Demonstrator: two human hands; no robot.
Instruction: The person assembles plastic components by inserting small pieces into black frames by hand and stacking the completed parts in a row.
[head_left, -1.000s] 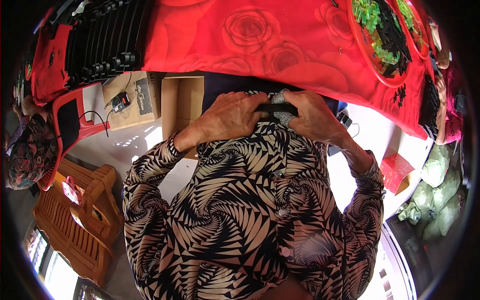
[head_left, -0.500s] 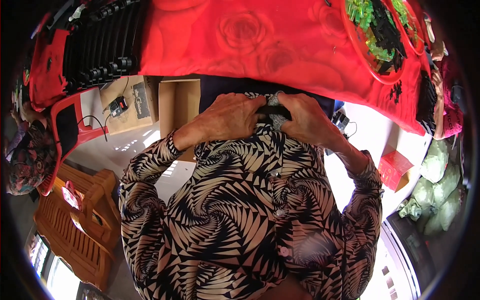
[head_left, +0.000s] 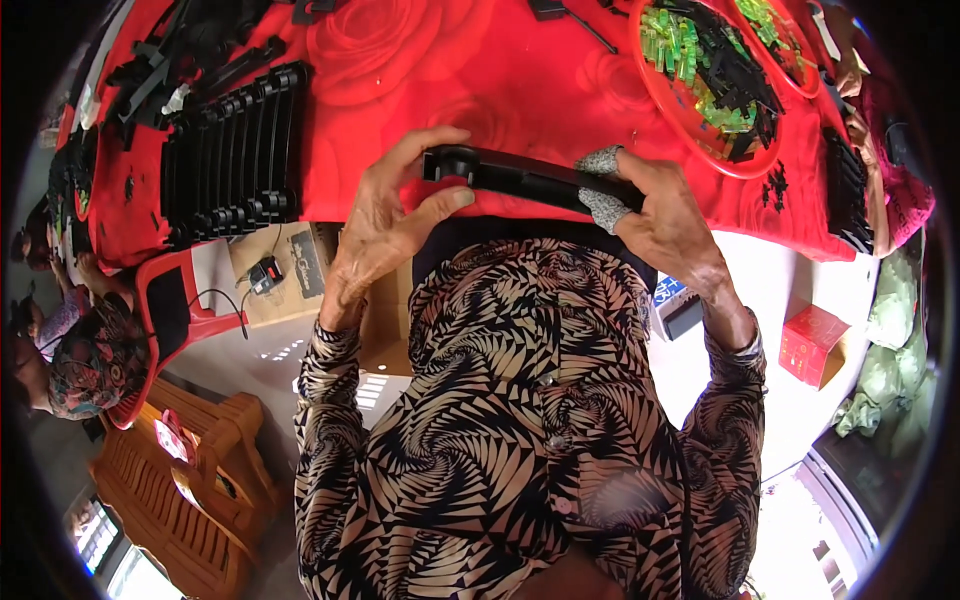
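Note:
A long black plastic bar point(head_left: 530, 182) with a rounded, thicker left end is held level over the near edge of the red-covered table. My right hand point(head_left: 670, 215) grips its right end between thumb and forefinger, both wrapped in grey fabric finger covers. Around the left end curve the bare thumb and forefinger of my left hand point(head_left: 385, 220), one below and one above the bar. To the left on the table, several similar black bars point(head_left: 235, 150) lie side by side in a row.
A red-rimmed basket point(head_left: 668, 128) of yellow-green and black pieces stands at the right, with small black parts point(head_left: 774, 192) beside it. More black parts point(head_left: 190, 50) lie at the far left. A red chair point(head_left: 165, 320) and a person in a patterned top point(head_left: 95, 360) are at the left.
Both hands have moved from against my body up and forward to the table edge. My left hand has shifted left, away from my right, and the black bar now shows lengthwise between them.

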